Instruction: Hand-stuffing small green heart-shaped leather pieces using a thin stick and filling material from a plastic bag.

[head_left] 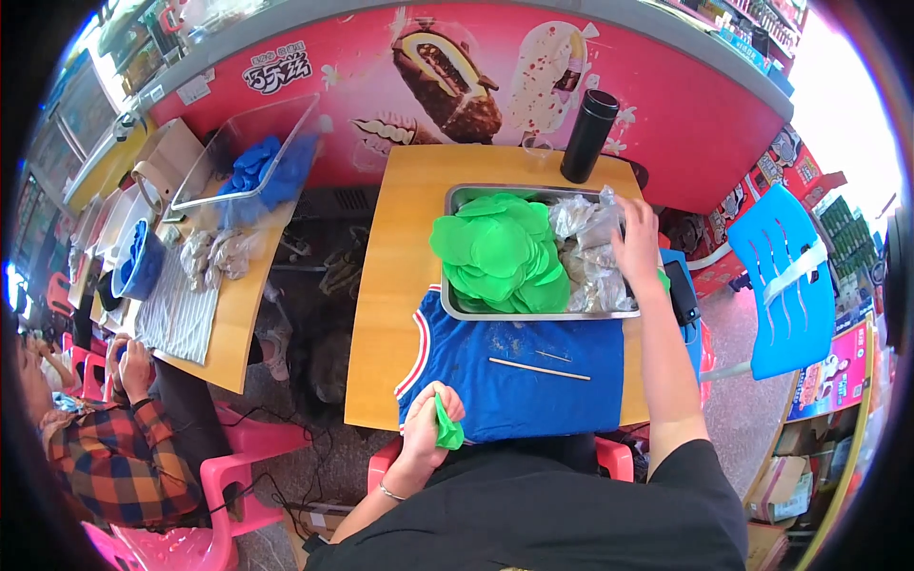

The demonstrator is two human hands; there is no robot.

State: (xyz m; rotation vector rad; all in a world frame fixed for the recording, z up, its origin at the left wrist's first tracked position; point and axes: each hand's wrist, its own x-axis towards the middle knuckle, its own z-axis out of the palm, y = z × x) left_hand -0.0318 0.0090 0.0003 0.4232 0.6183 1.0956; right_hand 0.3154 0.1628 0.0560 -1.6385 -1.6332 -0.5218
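Observation:
Near the table's front edge, my left hand (430, 426) is closed around a folded piece of green fabric (449, 428). My right hand (638, 246) reaches over the right side of a metal tray (533, 317), fingers apart and bent toward clear plastic bags (595, 271). Whether its fingertips touch the bags I cannot make out. A heap of round, thin green pieces (500, 249) fills the tray's left part. In front of the tray a blue jersey (571, 404) with white and red trim lies flat, a thin wooden stick (540, 368) and a finer, shorter one on it.
A black bottle (588, 138) stands behind the tray on the wooden table (381, 333). At right is a blue chair (781, 276). On the left, a person in a checked shirt (124, 466) sits by another table with a clear bin (238, 202) of blue pieces.

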